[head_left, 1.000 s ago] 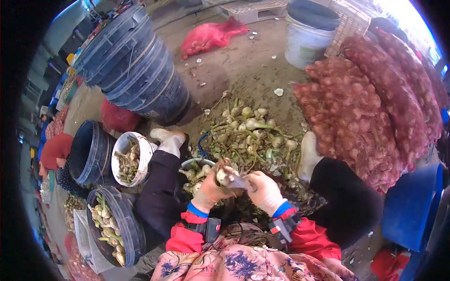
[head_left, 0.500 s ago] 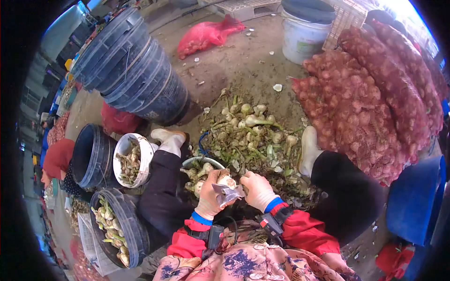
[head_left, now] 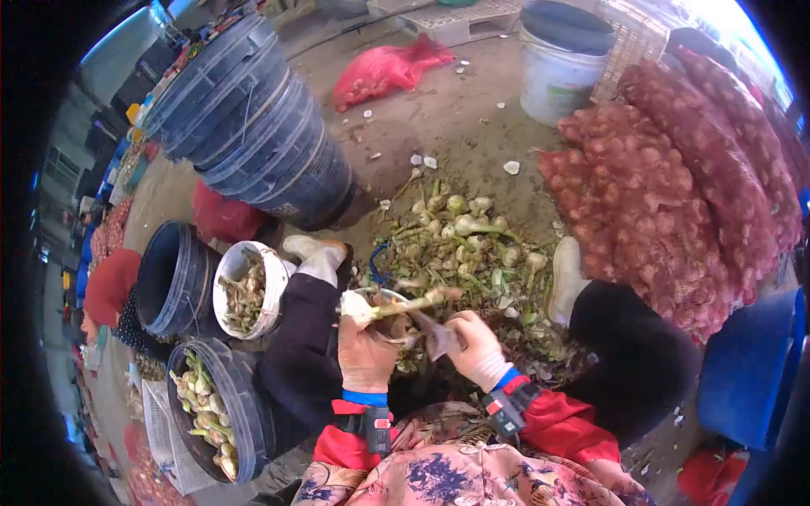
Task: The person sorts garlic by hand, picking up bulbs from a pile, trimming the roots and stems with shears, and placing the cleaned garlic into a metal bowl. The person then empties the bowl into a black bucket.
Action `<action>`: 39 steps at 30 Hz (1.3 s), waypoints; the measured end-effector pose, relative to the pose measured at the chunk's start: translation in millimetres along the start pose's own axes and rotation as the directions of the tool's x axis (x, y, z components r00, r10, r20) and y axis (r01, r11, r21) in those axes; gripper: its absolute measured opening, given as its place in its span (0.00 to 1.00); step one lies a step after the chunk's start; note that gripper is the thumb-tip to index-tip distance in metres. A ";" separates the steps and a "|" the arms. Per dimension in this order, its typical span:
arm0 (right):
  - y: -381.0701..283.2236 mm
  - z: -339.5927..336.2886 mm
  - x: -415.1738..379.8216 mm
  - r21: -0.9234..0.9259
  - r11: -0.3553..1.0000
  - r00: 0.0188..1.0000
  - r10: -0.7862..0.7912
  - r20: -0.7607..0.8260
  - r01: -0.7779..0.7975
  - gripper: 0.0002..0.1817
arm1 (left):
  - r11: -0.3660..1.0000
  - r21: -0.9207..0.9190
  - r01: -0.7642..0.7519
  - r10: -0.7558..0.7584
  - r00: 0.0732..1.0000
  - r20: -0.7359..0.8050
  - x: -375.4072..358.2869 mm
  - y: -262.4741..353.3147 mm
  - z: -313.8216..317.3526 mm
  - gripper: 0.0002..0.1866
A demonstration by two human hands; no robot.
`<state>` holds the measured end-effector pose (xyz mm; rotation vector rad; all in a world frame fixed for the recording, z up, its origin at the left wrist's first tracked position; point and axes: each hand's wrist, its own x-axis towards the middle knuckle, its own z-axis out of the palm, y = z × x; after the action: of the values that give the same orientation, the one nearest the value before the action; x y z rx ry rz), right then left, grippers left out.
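Note:
In the head view, my left hand (head_left: pixel 366 352), gloved, is closed around a white bulb (head_left: pixel 358 307) whose long stem points to the right. My right hand (head_left: pixel 475 344) grips a flat greyish blade (head_left: pixel 436 334) just right of the bulb, under its stem. Behind my hands lies a heap of bulbs with green stems and leaves (head_left: pixel 464 240) on the ground. A bowl between my legs is mostly hidden by my left hand and the bulb.
Black bucket of bulbs (head_left: pixel 245 396), white bucket of trimmings (head_left: pixel 274 291) and empty dark bucket (head_left: pixel 181 287) stand left. Stacked buckets (head_left: pixel 270 126) rise behind. Red mesh sacks (head_left: pixel 641 202) and a blue tub (head_left: pixel 747 371) are right. A crouching person (head_left: pixel 114 287) is far left.
My left hand has turned upright, and a stemmed bulb now lies across its top. My right hand has moved slightly right and down with the blade. The view has shifted a little.

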<state>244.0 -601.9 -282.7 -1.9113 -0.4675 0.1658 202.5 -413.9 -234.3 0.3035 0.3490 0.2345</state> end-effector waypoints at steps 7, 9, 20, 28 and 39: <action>-11.0 10.2 9.9 0.020 0.996 0.991 -0.084 -0.107 0.086 0.12 | 0.999 0.054 -0.005 0.006 1.000 -0.010 -6.0 -22.9 7.2 0.18; 31.1 15.1 6.6 0.051 0.977 0.978 0.205 0.045 -0.207 0.14 | 0.998 0.038 0.041 -0.042 0.999 0.018 -6.6 -24.7 13.7 0.19; 86.9 -1.6 8.7 0.405 0.630 0.712 0.697 0.081 -0.663 0.16 | -0.023 0.999 -0.036 0.235 0.971 0.040 11.0 47.9 -136.6 0.48; 80.8 4.2 24.4 0.565 0.476 0.636 0.763 0.116 -0.674 0.15 | -0.675 0.735 -0.057 0.088 0.984 0.157 192.9 -23.7 -42.4 0.28; 56.2 4.3 48.2 0.688 0.471 0.700 0.710 0.076 -0.552 0.16 | 0.323 0.898 0.298 -0.136 0.954 -0.267 201.1 -19.3 -65.1 0.26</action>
<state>300.2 -596.8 -330.9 -1.2482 0.4751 0.5343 365.5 -360.0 -359.0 1.4189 0.6560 -0.2724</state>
